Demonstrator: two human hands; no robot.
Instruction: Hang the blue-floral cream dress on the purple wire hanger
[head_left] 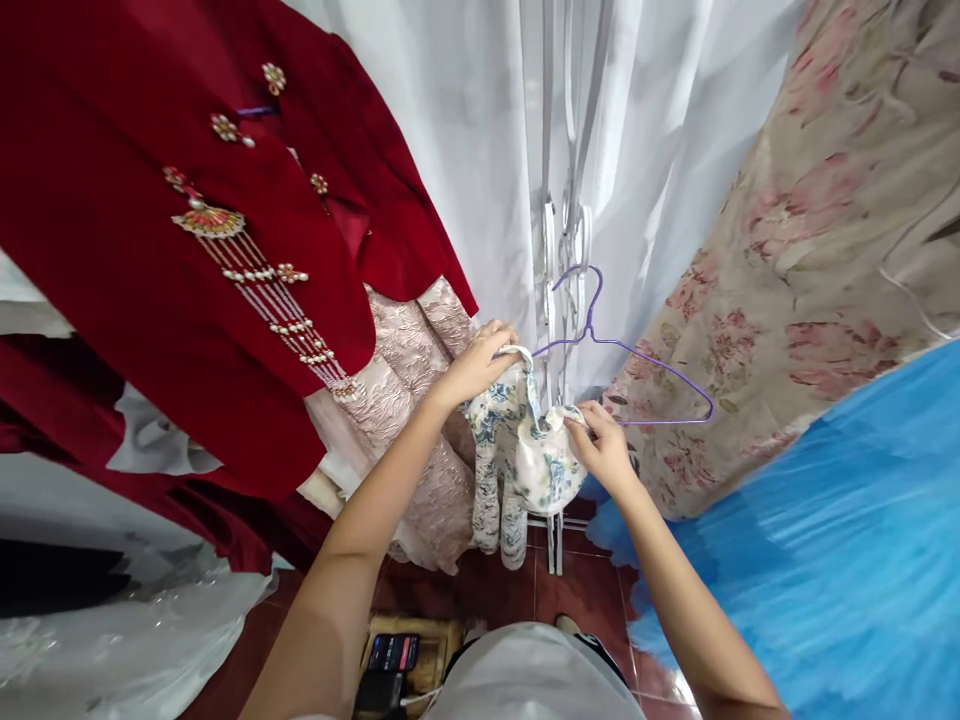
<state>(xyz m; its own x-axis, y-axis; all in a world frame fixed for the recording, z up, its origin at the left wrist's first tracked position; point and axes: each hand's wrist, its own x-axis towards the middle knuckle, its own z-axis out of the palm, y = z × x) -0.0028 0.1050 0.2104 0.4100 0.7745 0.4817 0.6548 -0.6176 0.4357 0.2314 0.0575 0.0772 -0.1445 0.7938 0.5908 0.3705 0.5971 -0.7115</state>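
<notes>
A white top with a blue and green floral print (551, 470) hangs between my two hands. My left hand (484, 362) is closed on its pale neckline edge at the upper left. On the other side, my right hand (602, 447) pinches the edge of the same top. Two gathered, sleeve-like tubes dangle below it. A thin purple hanger (660, 362) hangs by its hook on a white metal rack (550, 260). The hanger's left arm runs behind the top and my left hand, so I cannot tell whether it is inside the cloth.
A red velvet jacket with beaded ornaments (247, 380) and a pale pink textured garment (405, 350) hang at left. To the right are a beige floral dress (720, 330) and blue tulle (840, 560). White curtains (465, 130) hang behind. A wooden stool (431, 650) holding dark items stands below.
</notes>
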